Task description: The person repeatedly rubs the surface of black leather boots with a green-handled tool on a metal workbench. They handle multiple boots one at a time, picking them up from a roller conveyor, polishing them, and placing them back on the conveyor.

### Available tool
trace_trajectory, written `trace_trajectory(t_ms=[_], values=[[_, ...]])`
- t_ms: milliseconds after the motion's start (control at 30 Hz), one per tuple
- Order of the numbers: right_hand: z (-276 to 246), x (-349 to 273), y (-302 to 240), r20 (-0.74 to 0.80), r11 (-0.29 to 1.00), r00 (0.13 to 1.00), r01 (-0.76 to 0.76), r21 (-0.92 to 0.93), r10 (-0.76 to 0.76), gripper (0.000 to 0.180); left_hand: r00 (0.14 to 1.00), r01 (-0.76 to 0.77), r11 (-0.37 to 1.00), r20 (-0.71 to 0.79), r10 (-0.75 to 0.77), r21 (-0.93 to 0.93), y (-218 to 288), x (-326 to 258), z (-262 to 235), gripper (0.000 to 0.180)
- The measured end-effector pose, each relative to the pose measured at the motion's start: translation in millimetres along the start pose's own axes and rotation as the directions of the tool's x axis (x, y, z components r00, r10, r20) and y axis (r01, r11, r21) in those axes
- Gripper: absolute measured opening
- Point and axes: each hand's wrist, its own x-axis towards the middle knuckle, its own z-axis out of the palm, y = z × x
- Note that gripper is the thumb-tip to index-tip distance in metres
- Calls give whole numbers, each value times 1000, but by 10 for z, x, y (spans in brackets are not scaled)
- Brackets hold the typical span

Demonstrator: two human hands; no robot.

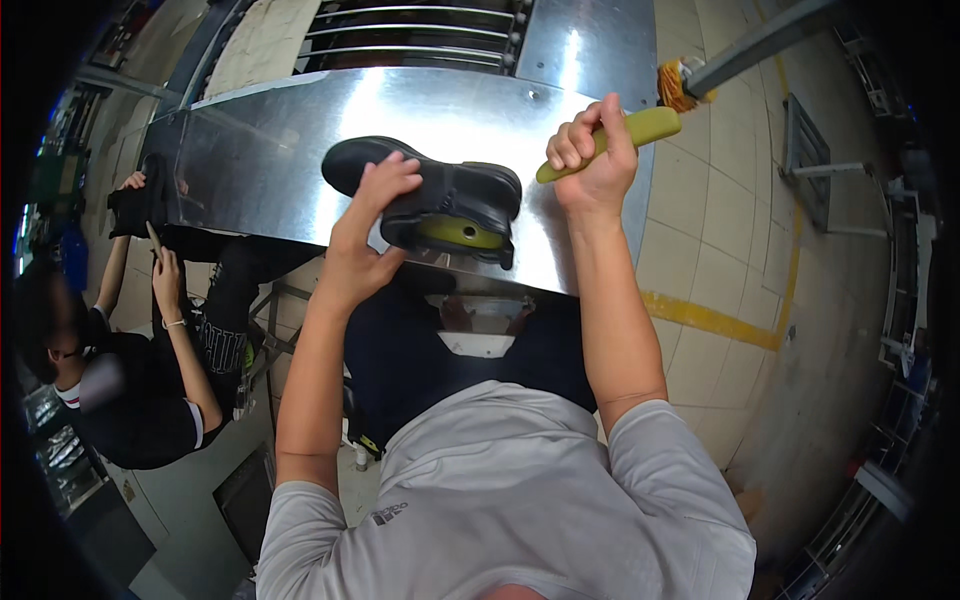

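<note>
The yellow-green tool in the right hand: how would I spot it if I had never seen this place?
Find the shiny metal bench across the middle. Above its right end, the right hand is closed around a yellow-green handle that sticks out of both sides of the fist. The left hand holds a black shoe; the handle is slim, bright and straight.

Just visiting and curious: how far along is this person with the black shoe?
Done: the black shoe looks fully assembled, with a yellow-green form showing in its opening. In hand: the left hand holds the shoe over the metal table, while the right hand grips a yellow-green handled tool, raised clear of it. Left: the tool has not yet touched the shoe.
</note>
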Motion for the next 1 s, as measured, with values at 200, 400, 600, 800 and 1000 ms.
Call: trace_trajectory(t_ms=[200,400,600,800,1000], values=[[-215,-364,60,-36,995,997,-73,-61,71,24,977,193,977,-79,-200,-87,197,140,179,81],[-24,-335,-45,95,990,987,-127,-64,132,25,996,91,990,-26,-89,110,310,-5,106,57],[5,-304,86,124,993,986,-106,-46,111,27,994,113,982,-13,-112,153,354,-41,127,56],[180,-180,56,219,967,952,-175,-186,214,25,995,93,990,-46,-89,104,323,-116,150,51],[384,-187,99,290,890,920,-116,-441,264,22,993,93,991,-79,-85,99,283,-180,191,44]])
